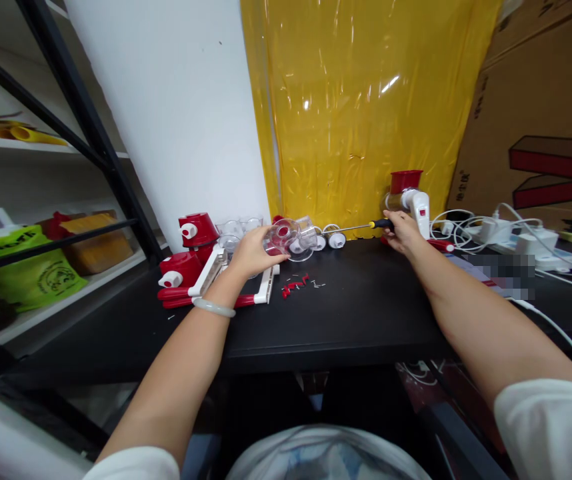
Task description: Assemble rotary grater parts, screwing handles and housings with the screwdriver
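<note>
My left hand (pixel 253 253) has its fingers round a clear plastic part (pixel 286 233) with a red centre, at the middle of the black table. In my right hand (pixel 402 230) is the black and yellow handle of a screwdriver (pixel 356 228), whose long shaft points left toward white round parts (pixel 337 240). Small red pieces (pixel 294 287) and several screws (pixel 319 285) lie on the tabletop below the clear part. Red and white housings (pixel 181 269) and red-handled white cranks (pixel 211 273) are beside my left hand.
An assembled red and white device (pixel 417 203) stands behind my right hand. White cables and chargers (pixel 536 240) lie at the right of the black table (pixel 276 340). Left is a shelf rack (pixel 96 143); behind the table are yellow-wrapped material (pixel 376 113) and a cardboard box (pixel 531 107).
</note>
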Demonstrator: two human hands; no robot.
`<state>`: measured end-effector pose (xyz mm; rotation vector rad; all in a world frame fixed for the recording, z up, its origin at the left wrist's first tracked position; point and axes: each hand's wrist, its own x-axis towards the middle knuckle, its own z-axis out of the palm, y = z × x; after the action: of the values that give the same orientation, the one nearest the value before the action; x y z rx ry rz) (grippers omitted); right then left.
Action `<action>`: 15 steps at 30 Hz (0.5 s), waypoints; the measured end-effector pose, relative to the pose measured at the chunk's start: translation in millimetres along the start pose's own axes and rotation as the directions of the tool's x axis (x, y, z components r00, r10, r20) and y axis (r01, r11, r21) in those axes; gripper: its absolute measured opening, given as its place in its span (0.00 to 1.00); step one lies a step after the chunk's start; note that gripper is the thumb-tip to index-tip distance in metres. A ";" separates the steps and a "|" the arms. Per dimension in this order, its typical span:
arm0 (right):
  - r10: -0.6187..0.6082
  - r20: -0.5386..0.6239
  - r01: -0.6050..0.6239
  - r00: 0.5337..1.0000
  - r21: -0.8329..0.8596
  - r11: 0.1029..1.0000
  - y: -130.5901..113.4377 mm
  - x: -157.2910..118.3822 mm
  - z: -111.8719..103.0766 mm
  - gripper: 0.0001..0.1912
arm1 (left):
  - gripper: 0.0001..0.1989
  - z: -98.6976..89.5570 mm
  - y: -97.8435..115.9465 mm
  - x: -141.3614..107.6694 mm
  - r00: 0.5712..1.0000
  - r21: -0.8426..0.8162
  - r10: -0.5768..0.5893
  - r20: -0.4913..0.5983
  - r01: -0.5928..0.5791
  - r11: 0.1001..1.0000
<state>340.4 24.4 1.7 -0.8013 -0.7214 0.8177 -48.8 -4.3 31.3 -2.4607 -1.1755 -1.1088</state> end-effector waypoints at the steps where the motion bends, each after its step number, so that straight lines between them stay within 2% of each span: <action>1: 0.000 0.001 0.000 1.000 -0.004 1.000 0.0 -0.4 0.3 0.18 | 0.39 -0.2 -0.2 0.0 1.000 0.005 0.006 0.001 -0.006 1.000; 15: -0.020 0.046 0.021 0.999 -0.012 1.000 5.2 0.7 6.0 0.19 | 0.34 -3.1 1.4 1.4 0.991 0.099 0.120 -0.066 -0.113 0.989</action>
<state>334.2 29.2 0.5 -0.7873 -0.7756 0.8160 -48.9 -5.8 34.6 -2.3642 -1.0258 -1.0734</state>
